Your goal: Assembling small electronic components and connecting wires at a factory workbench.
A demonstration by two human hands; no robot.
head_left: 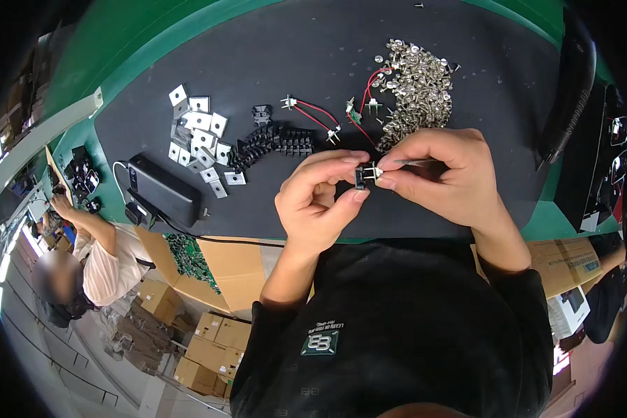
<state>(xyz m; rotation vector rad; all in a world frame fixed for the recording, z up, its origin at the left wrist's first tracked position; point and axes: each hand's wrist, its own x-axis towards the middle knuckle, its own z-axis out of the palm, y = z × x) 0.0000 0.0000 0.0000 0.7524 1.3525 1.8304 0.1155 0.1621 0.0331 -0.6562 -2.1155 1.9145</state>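
Note:
My left hand (310, 202) pinches a small black plastic part (360, 179) between thumb and fingertips, above the near side of the dark mat. Against it, my right hand (449, 177) holds a small metal-pronged piece (375, 172) between thumb and forefinger; the prongs touch or meet the black part. A thin grey metal strip (414, 162) shows between the right fingers; its kind is unclear. Just beyond the hands lie a pronged piece with red wires (313, 115) and a small green circuit board with red wires (354, 111). Several black plastic parts (279, 139) lie clustered to the left.
A pile of silver rivet-like metal pieces (418, 90) lies beyond my right hand. Square metal plates (202, 125) and a black power bank or phone-like device (164, 188) are at left. Cardboard boxes (237, 268) stand below the table edge. Another person (104, 265) works at far left.

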